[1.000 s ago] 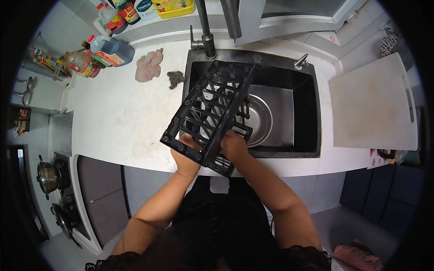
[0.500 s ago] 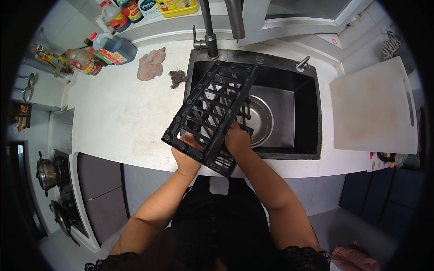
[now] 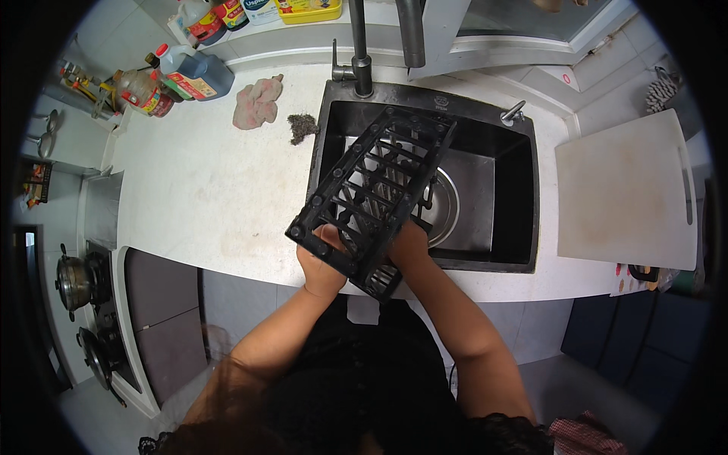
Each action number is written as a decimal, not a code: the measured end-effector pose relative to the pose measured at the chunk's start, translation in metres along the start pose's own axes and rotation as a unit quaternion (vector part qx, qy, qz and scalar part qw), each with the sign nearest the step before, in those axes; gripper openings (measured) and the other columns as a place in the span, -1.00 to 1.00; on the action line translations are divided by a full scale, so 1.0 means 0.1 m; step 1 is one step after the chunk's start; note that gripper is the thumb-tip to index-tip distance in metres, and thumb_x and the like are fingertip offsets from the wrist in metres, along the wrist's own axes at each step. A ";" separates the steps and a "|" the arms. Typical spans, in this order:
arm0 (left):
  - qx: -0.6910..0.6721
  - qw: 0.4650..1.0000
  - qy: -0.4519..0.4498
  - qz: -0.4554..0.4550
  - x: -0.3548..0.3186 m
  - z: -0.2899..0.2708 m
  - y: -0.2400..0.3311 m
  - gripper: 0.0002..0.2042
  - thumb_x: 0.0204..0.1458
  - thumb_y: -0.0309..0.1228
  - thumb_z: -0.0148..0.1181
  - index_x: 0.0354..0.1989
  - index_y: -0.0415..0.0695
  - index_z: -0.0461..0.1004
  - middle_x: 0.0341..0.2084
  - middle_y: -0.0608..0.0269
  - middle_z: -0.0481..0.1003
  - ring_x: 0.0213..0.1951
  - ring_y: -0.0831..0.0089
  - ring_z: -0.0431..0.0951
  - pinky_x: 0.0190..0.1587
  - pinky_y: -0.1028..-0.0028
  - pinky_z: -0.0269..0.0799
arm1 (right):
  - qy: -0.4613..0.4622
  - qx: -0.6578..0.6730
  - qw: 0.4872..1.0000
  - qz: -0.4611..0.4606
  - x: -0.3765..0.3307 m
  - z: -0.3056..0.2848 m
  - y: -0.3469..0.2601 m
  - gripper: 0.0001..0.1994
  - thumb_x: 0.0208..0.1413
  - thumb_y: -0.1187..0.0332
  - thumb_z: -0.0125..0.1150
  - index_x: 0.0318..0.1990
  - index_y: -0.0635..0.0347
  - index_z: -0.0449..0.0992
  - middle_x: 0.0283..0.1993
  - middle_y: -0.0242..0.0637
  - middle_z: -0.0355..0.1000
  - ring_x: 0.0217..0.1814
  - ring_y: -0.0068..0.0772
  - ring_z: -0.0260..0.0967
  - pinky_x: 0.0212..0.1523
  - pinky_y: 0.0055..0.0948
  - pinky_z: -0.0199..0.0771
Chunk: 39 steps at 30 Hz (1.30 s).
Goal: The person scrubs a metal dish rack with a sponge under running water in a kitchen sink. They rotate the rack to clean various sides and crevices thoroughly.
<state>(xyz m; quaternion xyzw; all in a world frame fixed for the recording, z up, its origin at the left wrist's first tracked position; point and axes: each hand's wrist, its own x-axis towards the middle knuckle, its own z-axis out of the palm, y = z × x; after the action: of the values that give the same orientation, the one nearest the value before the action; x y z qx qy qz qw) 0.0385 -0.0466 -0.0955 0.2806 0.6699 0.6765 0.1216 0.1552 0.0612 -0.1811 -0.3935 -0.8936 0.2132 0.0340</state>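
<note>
A black slatted rack (image 3: pixel 343 201), with rows of bars and round feet along its frame, is held tilted over the left part of the sink and its front edge. My left hand (image 3: pixel 322 265) grips its lower left side, the fingers partly hidden by the frame. On the other side my right hand (image 3: pixel 409 246) is closed round the rack, and its fingertips are hidden behind it. Below the rack, a round steel basin (image 3: pixel 449 208) sits in the black sink (image 3: pixel 514 250), partly covered by the rack.
A grey faucet (image 3: pixel 362 72) stands behind the sink. On the counter (image 3: pixel 205 189) lie a pink cloth (image 3: pixel 258 102) and a dark scouring pad (image 3: pixel 303 129). Several bottles (image 3: pixel 199 76) line the back left. A white cutting board (image 3: pixel 626 189) is at the right.
Both hands have shifted the rack slightly to the right, keeping it tilted. The whole view has moved a little. The grip looks the same.
</note>
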 end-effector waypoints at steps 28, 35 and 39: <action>-0.224 0.925 -0.305 -0.038 1.39 -0.68 0.71 -0.46 0.13 0.12 -0.17 -0.42 -0.18 0.42 -0.83 0.52 0.05 -0.78 0.57 0.04 -0.68 0.56 -0.03 | -0.282 0.702 0.635 0.156 0.59 -1.54 0.21 -0.77 0.14 0.47 -0.04 -0.07 0.15 0.45 -0.18 -0.34 0.47 -0.19 -0.35 0.47 -0.22 -0.14 0.56; -0.170 0.962 -0.196 -0.085 1.13 -0.46 0.83 -0.70 0.12 -0.15 0.03 -0.57 -0.06 0.35 -0.81 0.49 0.18 -0.76 0.66 0.15 -0.69 0.59 0.02 | -0.300 0.711 0.596 0.222 0.61 -1.15 0.33 -0.90 0.09 0.42 0.06 -0.27 0.17 0.46 -0.45 -0.30 0.41 -0.50 -0.26 0.46 -0.51 -0.30 0.61; -0.197 0.957 -0.109 -0.182 1.03 -0.42 0.73 -0.70 0.14 -0.22 0.09 -0.63 -0.02 0.33 -0.78 0.49 0.24 -0.72 0.67 0.21 -0.67 0.61 0.08 | -0.162 0.679 0.673 0.244 0.50 -1.03 0.21 -0.99 -0.04 0.49 0.15 -0.44 0.20 0.49 -0.57 -0.31 0.36 -0.67 -0.39 0.35 -0.70 -0.40 0.50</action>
<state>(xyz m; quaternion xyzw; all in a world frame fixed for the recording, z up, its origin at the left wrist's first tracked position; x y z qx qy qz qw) -0.0522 -0.0316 0.0003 0.1960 0.5463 0.7265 0.3678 0.1585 0.1458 -0.1019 -0.4258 -0.3660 0.8222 0.0935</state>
